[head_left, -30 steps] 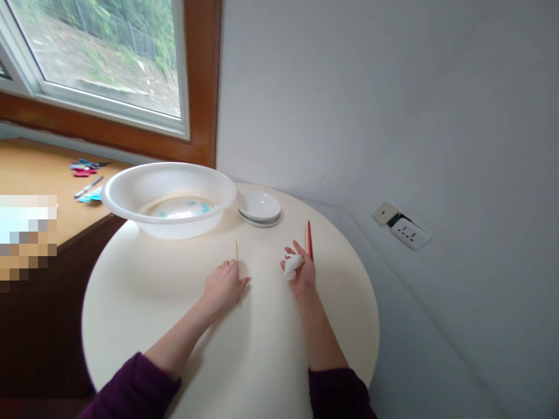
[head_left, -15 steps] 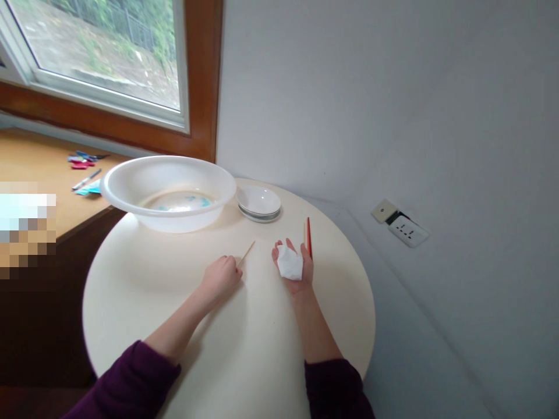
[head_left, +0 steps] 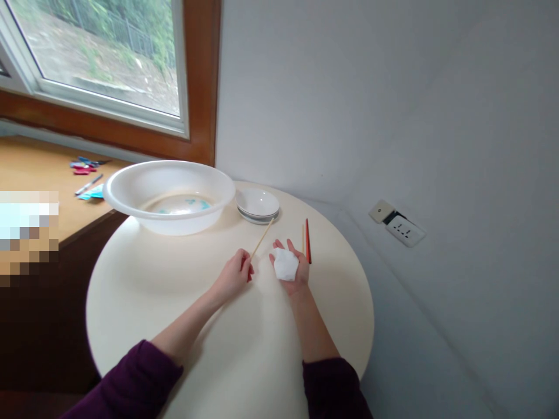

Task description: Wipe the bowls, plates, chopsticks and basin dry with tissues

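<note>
My left hand [head_left: 234, 273] is closed around the lower end of a pale wooden chopstick [head_left: 263, 237], which points up and away to the right. Its far tip shows just in front of the stacked dishes. Palm up, my right hand [head_left: 301, 278] holds a folded white tissue [head_left: 286, 265], with the fingers partly spread around it. Just beyond that hand lie a red chopstick [head_left: 308, 238] with a dark end and another pale chopstick [head_left: 303, 237].
On the round cream table [head_left: 144, 308] stand a large white plastic basin [head_left: 174, 224] at the back left and a stack of white dishes [head_left: 257, 202]. A wooden desk [head_left: 39, 160] with a pen and scissors adjoins on the left. A wall socket [head_left: 404, 228] is at right.
My left hand has moved right and raised the chopstick's tip up toward the dishes, showing more of its length. My right hand stays nearly in place with the tissue.
</note>
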The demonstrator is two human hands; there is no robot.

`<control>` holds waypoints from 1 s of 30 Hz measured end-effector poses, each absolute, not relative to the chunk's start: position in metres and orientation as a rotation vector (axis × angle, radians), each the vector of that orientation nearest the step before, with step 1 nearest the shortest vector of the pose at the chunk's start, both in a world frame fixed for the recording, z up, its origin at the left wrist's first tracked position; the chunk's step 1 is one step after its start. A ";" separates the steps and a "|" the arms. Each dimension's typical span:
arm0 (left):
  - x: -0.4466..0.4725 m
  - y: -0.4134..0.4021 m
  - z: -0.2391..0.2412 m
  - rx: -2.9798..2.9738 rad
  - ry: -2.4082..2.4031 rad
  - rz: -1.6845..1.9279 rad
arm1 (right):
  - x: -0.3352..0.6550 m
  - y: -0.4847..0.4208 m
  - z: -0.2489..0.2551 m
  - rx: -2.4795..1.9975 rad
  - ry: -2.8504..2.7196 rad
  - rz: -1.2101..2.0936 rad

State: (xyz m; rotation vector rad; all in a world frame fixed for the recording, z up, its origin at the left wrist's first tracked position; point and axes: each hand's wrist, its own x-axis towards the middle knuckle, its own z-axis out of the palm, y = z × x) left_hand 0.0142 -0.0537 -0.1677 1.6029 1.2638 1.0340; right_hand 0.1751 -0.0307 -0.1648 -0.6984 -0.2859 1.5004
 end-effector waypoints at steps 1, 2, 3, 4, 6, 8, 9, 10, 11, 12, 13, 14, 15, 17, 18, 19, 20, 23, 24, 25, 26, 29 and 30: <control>0.016 -0.054 -0.167 1.558 1.191 1.039 | 0.173 -0.031 -0.165 -0.700 -0.303 1.499; 0.017 -0.055 -0.166 1.512 1.122 1.048 | 0.170 -0.031 -0.165 -0.700 -0.319 1.500; 0.018 -0.056 -0.165 1.474 1.067 1.059 | 0.167 -0.031 -0.165 -0.699 -0.335 1.505; 0.019 -0.057 -0.164 1.448 1.032 1.071 | 0.165 -0.031 -0.166 -0.699 -0.350 1.511; 0.021 -0.058 -0.162 1.431 1.014 1.081 | 0.160 -0.032 -0.166 -0.687 -0.379 1.524; 0.024 -0.060 -0.162 1.411 1.008 1.071 | 0.155 -0.033 -0.165 -0.668 -0.396 1.540; 0.026 -0.060 -0.162 1.397 1.005 1.055 | 0.153 -0.034 -0.164 -0.659 -0.399 1.550; 0.027 -0.061 -0.163 1.384 1.000 1.034 | 0.151 -0.035 -0.162 -0.652 -0.398 1.558; 0.029 -0.061 -0.164 1.374 0.994 1.009 | 0.148 -0.036 -0.161 -0.647 -0.395 1.565; 0.030 -0.062 -0.165 1.366 0.990 0.984 | 0.146 -0.038 -0.159 -0.644 -0.391 1.571; 0.031 -0.062 -0.165 1.362 0.988 0.960 | 0.143 -0.040 -0.157 -0.640 -0.390 1.577; 0.032 -0.063 -0.166 1.359 0.991 0.942 | 0.140 -0.041 -0.155 -0.635 -0.396 1.581; 0.032 -0.064 -0.166 1.356 0.996 0.929 | 0.138 -0.043 -0.153 -0.629 -0.406 1.587; 0.032 -0.065 -0.166 1.339 1.016 0.904 | 0.134 -0.046 -0.150 -0.613 -0.439 1.600; 0.032 -0.065 -0.166 1.328 1.026 0.887 | 0.132 -0.047 -0.150 -0.607 -0.452 1.604; 0.031 -0.066 -0.166 1.316 1.035 0.868 | 0.131 -0.048 -0.149 -0.602 -0.458 1.606; 0.031 -0.066 -0.166 1.306 1.043 0.848 | 0.131 -0.049 -0.149 -0.597 -0.459 1.604; 0.031 -0.066 -0.166 1.272 1.041 0.799 | 0.132 -0.049 -0.147 -0.577 -0.476 1.600; 0.032 -0.067 -0.166 1.256 1.024 0.789 | 0.133 -0.049 -0.147 -0.571 -0.486 1.605; 0.032 -0.067 -0.165 1.236 0.999 0.778 | 0.134 -0.049 -0.146 -0.569 -0.493 1.610; 0.032 -0.068 -0.164 1.215 0.968 0.767 | 0.135 -0.049 -0.145 -0.569 -0.492 1.615; 0.031 -0.069 -0.161 1.174 0.879 0.739 | 0.136 -0.049 -0.141 -0.576 -0.463 1.618; 0.030 -0.069 -0.160 1.169 0.864 0.734 | 0.136 -0.049 -0.140 -0.579 -0.455 1.618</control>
